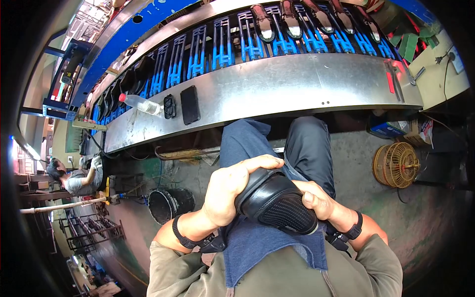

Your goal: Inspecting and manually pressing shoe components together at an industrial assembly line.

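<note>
A black shoe (279, 204) with a perforated upper rests over my lap, its rounded end pointing toward the lower right. My left hand (232, 185) wraps round the shoe's upper left side, with the fingers reaching across its top. On the other side, my right hand (316, 200) grips the shoe's right edge, the thumb bent against it and the other fingers mostly hidden behind. Under the shoe lies a blue denim apron (269, 257) over my legs. Both wrists carry black straps.
Ahead runs a metal bench (277, 84) with a phone (190, 105), a small black case (169, 106) and a clear bottle (143, 105). Behind it, a conveyor of blue racks (223, 54) carries shoes (264, 27). A fan (396, 165) stands right, a bucket (170, 204) left. Another person (81, 178) works far left.
</note>
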`<state>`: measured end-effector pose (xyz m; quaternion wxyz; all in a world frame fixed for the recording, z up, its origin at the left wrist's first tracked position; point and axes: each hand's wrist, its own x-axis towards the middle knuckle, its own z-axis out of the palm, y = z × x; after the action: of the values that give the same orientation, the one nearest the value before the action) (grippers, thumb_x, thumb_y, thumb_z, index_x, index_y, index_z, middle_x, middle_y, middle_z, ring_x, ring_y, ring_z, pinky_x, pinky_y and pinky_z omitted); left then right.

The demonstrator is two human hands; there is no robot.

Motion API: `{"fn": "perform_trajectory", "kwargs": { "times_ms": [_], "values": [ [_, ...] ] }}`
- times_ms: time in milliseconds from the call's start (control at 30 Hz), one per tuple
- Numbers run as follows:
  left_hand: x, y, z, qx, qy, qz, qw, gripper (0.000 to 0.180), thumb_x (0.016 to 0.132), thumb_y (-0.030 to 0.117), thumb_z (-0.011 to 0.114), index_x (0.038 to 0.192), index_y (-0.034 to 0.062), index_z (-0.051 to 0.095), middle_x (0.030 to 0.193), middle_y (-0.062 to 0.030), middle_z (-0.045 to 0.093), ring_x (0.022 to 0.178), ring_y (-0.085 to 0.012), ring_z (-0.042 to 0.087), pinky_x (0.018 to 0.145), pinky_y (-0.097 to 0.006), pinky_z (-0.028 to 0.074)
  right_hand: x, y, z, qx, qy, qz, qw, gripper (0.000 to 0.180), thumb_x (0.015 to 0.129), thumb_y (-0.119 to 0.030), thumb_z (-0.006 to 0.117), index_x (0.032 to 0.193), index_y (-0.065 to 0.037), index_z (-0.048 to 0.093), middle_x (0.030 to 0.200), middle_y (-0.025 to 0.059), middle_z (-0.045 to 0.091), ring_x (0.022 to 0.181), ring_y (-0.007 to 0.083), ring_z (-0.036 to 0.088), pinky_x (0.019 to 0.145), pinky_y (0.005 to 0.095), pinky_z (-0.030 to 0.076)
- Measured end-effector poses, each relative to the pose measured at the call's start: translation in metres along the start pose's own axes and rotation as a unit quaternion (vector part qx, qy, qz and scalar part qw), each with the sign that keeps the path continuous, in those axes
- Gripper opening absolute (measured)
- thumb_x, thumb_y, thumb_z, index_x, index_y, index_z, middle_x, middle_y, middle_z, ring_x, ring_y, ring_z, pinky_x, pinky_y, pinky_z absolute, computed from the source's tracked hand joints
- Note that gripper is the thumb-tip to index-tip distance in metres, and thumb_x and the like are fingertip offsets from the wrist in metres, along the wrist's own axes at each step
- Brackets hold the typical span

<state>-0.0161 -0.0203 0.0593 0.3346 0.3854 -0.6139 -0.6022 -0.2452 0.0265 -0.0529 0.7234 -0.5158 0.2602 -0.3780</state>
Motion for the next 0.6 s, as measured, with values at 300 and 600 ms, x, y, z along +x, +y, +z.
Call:
{"fn": "perform_trajectory", "kwargs": {
  "times_ms": [300, 600],
  "values": [
    [-0.007, 0.000, 0.006, -0.012, -0.001, -0.006, 1.000, 0.071, 0.097, 0.050, 0.037, 0.122, -0.0103, 0.063, 0.128, -0.0279, 0.064, 0.123, -0.0376, 0.059, 0.110, -0.047, 0.042, -0.009, 0.017, -0.007, -0.009, -0.021, 0.026, 0.999, 0.059, 0.099, -0.056, 0.046, 0.101, 0.001, 0.059, 0.081, 0.0013, 0.056, 0.077, 0.0105, 0.052, 0.069, 0.0284, 0.043],
    [-0.024, -0.005, 0.017, -0.061, -0.028, -0.033, 0.997, 0.072, 0.102, 0.049, 0.029, 0.137, -0.0099, 0.051, 0.143, -0.0301, 0.051, 0.130, -0.0389, 0.054, 0.112, -0.047, 0.039, -0.010, 0.006, -0.008, 0.014, -0.040, 0.051, 0.998, 0.078, 0.093, -0.069, 0.050, 0.109, 0.006, 0.063, 0.084, 0.0056, 0.060, 0.077, 0.0131, 0.054, 0.069, 0.0301, 0.043]
  ]
}}
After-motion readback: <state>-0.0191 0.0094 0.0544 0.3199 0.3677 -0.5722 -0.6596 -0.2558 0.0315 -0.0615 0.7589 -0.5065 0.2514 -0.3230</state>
